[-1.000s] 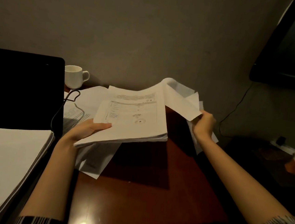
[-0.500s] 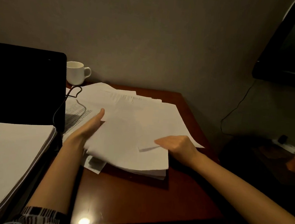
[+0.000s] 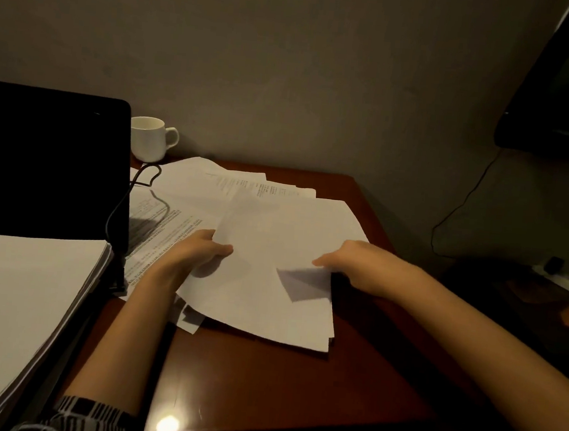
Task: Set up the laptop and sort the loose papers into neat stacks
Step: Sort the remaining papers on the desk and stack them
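Papers [image 3: 271, 269] lie fanned on the table [image 3: 261, 385], just right of the black laptop [image 3: 47, 160]. Left hand [image 3: 194, 252] pinches the top sheets' left edge; right hand [image 3: 357, 266] grasps their right side. Behind the laptop's corner stands a white cup [image 3: 149, 138].

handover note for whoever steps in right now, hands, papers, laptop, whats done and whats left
Left hand: grips the left edge of the loose papers on the desk.
Right hand: holds their right edge, fingers hidden.
Laptop: open at left, screen dark, cable beside it.
Done: a neat stack at near left.
Left: printed sheets lie fanned and unsorted; the held pile is not squared.
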